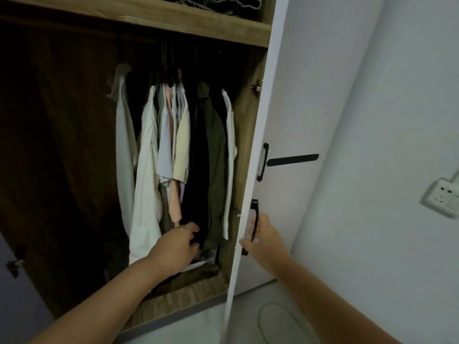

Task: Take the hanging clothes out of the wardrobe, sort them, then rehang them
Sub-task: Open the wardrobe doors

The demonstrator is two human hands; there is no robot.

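From the head view, the task looks barely begun: the wardrobe point(139, 18) stands open and the hanging clothes point(173, 150) are all on the rail, bunched toward the right side wall, pale shirts to the left of dark ones. None is out, sorted or rehung.

The right hand point(260, 235) grips the lower black handle point(253, 219) of the white door point(293, 120), holding it open. The left hand point(177, 245) reaches in at the hems of the dark garments with fingers curled; whether it grasps cloth I cannot tell.

The rail and hangers are lost in shadow, as is the wardrobe's left half. Folded items on the top shelf are cut off.
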